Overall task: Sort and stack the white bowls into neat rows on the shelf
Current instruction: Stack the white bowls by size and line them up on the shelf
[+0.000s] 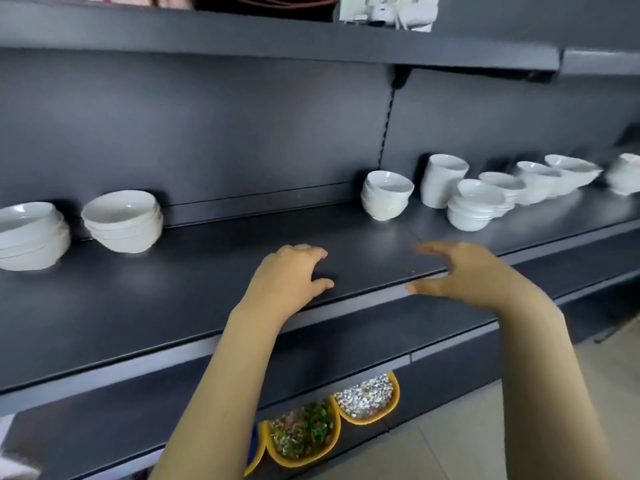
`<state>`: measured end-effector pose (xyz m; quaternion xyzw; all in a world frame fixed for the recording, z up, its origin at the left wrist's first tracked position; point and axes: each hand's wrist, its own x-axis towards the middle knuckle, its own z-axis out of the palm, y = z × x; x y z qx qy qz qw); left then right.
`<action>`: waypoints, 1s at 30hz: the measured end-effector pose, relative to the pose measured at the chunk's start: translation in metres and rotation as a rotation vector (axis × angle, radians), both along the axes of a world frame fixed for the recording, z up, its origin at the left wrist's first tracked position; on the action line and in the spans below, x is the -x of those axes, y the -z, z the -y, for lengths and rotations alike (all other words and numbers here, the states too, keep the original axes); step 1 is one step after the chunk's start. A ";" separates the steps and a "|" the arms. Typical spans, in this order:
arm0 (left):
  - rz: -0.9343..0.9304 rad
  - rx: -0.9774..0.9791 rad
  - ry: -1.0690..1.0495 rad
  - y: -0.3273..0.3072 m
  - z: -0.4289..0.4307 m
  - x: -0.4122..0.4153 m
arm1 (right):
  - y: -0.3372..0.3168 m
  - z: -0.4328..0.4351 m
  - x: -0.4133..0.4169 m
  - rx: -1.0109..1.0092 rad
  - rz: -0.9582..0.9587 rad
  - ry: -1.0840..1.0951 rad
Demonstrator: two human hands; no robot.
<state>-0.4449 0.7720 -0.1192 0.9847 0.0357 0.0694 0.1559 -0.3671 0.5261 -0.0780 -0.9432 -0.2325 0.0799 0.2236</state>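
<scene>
White bowls [123,221] sit in scattered stacks along the dark shelf [207,258] as the left hand [289,275] and right hand [464,271] hover empty, fingers loosely spread; the bowls look stiff, slippery and breakable, best cupped from both sides.

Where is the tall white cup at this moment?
In the head view, the tall cup stands right of centre on the shelf, between a bowl stack on its left and a nearer stack at its front right.
</scene>
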 end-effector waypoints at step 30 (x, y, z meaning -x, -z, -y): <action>-0.240 -0.062 -0.144 0.032 0.043 -0.262 | 0.030 0.035 -0.270 0.087 -0.103 -0.110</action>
